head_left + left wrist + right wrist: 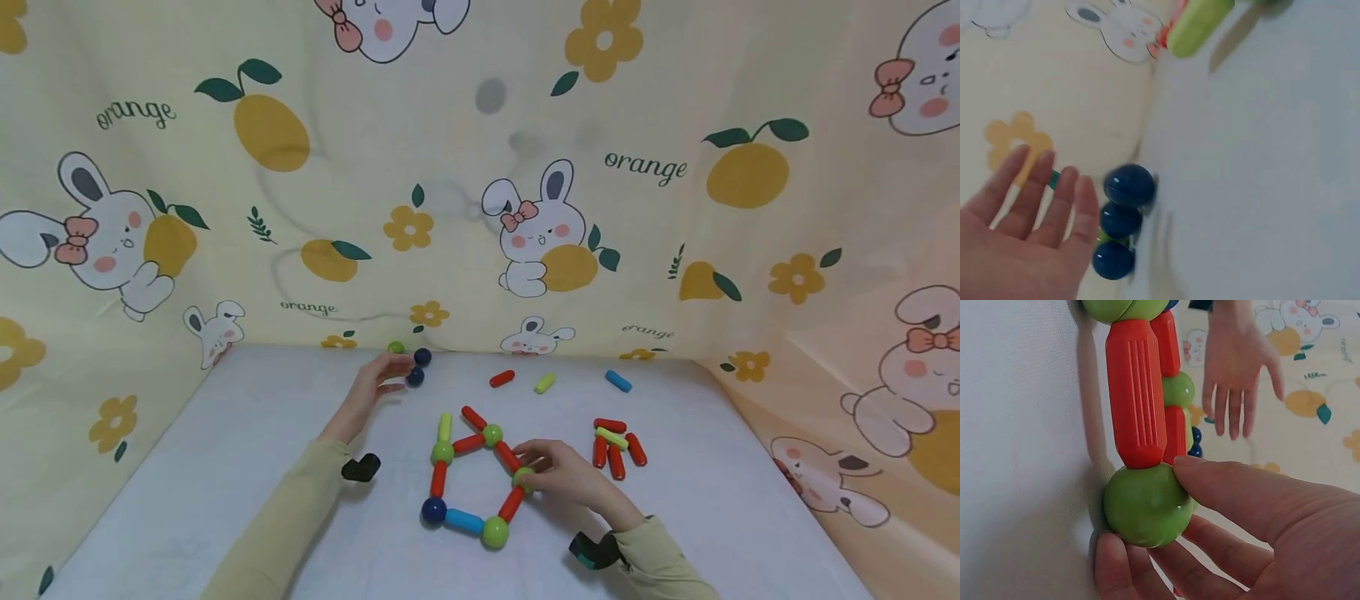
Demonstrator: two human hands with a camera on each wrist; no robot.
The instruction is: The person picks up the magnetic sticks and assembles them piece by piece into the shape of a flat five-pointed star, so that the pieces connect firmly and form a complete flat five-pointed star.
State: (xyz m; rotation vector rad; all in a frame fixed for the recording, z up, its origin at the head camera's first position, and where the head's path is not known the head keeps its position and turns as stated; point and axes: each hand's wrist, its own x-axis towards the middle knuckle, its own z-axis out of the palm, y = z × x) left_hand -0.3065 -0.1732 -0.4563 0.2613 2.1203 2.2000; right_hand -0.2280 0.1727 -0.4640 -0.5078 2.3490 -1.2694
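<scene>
A five-sided ring of balls joined by sticks lies on the table. My right hand (562,475) grips the green ball (1149,505) at its right corner, thumb on top and fingers curled beneath. The ring also has a dark blue ball (433,512), several red sticks (1137,394) and one blue stick (464,522). A light green stick (445,427) and a red stick (473,417) point outward from its far corners. My left hand (372,387), fingers extended and slightly bent, reaches beside loose dark blue balls (1130,185) near the back edge, holding nothing.
A loose green ball (396,347) sits behind the left hand. Along the back lie a red stick (502,378), a light green stick (545,383) and a blue stick (618,381). Right of the ring is a group of red sticks (617,462) with a light green stick across them.
</scene>
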